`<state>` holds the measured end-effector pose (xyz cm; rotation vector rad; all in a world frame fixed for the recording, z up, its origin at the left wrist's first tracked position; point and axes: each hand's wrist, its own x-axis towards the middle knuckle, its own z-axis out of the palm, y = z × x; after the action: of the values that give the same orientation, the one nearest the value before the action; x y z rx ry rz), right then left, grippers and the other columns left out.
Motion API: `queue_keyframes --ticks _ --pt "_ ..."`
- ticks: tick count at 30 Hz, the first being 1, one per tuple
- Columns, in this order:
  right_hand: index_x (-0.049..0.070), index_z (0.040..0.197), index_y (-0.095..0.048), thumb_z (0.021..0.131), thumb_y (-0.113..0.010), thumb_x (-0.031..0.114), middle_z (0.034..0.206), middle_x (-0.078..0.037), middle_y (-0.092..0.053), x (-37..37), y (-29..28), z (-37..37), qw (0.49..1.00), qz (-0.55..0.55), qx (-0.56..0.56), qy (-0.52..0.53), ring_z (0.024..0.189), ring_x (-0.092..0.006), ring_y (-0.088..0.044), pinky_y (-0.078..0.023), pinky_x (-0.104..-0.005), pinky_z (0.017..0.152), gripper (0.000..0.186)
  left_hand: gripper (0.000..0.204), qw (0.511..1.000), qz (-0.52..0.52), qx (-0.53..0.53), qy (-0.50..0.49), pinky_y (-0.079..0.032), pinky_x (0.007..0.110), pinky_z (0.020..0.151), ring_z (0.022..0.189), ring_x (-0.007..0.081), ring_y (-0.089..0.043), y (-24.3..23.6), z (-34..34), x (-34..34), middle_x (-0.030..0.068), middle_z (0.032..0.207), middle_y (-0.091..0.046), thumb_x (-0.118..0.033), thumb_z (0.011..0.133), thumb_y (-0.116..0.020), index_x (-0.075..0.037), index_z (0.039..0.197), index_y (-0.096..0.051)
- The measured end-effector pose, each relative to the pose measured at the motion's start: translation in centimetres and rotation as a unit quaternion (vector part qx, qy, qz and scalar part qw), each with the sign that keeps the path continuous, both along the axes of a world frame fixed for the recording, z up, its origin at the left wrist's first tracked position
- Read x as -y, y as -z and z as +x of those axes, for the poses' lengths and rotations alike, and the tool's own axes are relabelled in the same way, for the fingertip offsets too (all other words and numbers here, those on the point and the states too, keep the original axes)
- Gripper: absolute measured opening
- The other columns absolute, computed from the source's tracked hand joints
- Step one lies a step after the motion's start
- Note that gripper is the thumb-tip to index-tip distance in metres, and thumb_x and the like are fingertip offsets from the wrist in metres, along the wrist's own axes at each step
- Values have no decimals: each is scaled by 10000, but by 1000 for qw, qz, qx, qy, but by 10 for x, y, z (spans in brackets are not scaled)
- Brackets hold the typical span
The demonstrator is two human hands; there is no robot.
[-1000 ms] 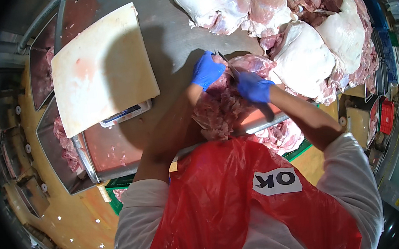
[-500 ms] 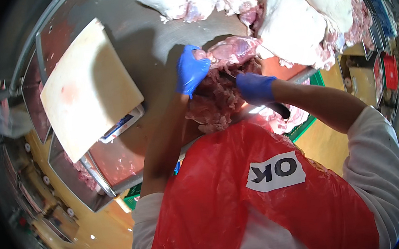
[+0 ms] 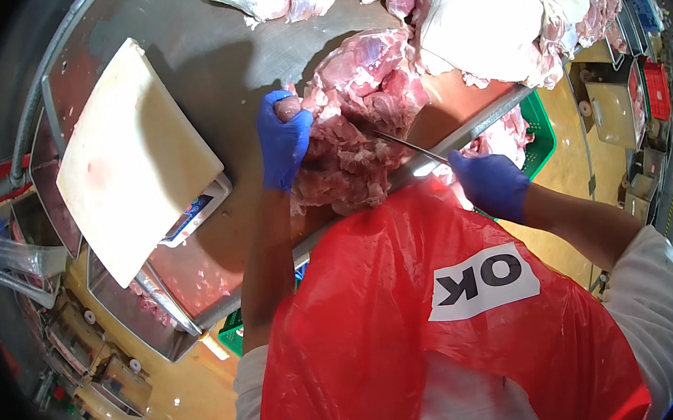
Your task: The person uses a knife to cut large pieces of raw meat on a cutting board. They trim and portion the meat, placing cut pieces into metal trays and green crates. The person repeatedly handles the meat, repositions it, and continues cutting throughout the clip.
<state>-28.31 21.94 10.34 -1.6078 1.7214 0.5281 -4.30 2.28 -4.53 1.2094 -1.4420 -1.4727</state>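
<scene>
Meat: The pink lump of meat (image 3: 345, 128) lies by the near edge of the counter (image 3: 229, 66), about halfway along.
Left grip: I see the blue-gloved left hand (image 3: 283, 146) curled tight round a knob at the meat's left end. I think that stops it sliding.
Right grip: The blue-gloved right hand (image 3: 494, 185) is wrapped round the knife (image 3: 416, 149), out past the near edge. I think it sits there so the long blade can slant back to the meat. I can't tell if the tip is in it or just on it.
White-skinned pieces: These pieces (image 3: 488, 21) are heaped toward the far right corner, maybe to leave room near the hands.
Board: A pale board (image 3: 133, 157) sits toward the left end, over a blue and white thing (image 3: 203, 209), perhaps its stand.
Writing: The red apron (image 3: 347, 322) has a white tag (image 3: 483, 283) with big dark letters, upside down to me. I can't read any marks under the board.
</scene>
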Motion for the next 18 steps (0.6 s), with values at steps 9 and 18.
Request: queue_keyframes --ticks 9,18 --pt "-10 1088 -497 899 -536 129 846 -245 -640 134 38 28 980 -139 131 -60 787 -405 -647 -501 -492 652 238 261 998 -44 20 30 -449 288 842 881 119 -502 -18 8 -7 26 938 -536 -19 733 -615 -25 987 -557" --pt "38 978 -727 782 -627 105 953 -157 -710 184 55 68 967 9 38 -253 901 -315 -684 -558 -437 746 230 266 994 -106 23 12 -483 354 869 899 186 -590 -21 3 -16 91 922 -604 -23 728 -622 -18 978 -531"
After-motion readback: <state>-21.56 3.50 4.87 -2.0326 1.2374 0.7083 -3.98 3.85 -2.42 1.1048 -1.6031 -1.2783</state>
